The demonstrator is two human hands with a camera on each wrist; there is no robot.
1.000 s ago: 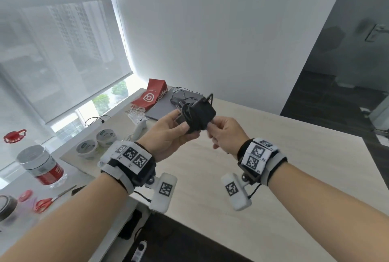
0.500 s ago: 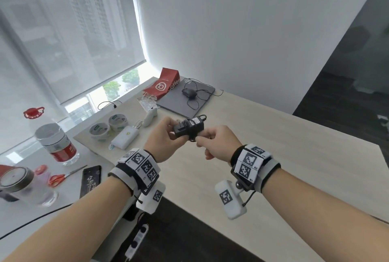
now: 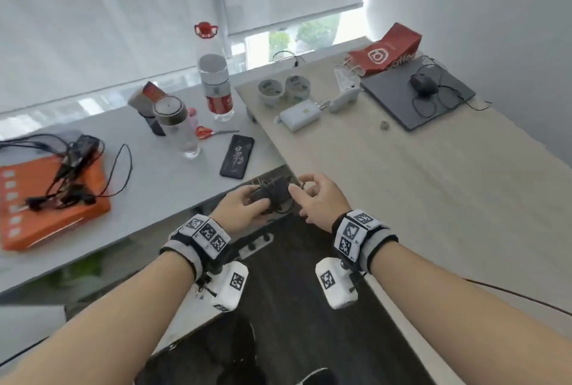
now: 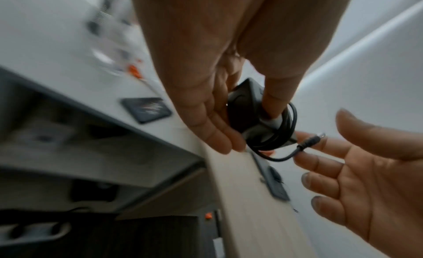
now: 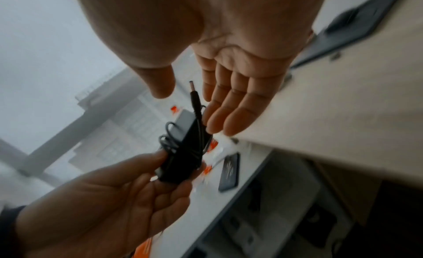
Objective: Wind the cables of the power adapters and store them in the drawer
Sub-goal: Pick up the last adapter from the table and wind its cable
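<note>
Adapter (image 3: pixel 274 195) within left hand (image 3: pixel 240 209) grip.

An office room is showing here: a closed laptop (image 3: pixel 418 93) with a wired mouse (image 3: pixel 423 85) is lying on a pale wooden desk (image 3: pixel 433 192) that is standing beside a grey worktop (image 3: pixel 161 180). Roller blinds (image 3: pixel 123 13) are hanging over a wide window, and scissors (image 3: pixel 213 132), a phone (image 3: pixel 237 156) and water bottles (image 3: pixel 215 87) are sitting about.

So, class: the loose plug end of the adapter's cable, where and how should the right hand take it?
Pinch the plug's dark barrel just behind the metal tip, coming from the right hand's side: it juts free of the adapter toward those open fingers.
</note>
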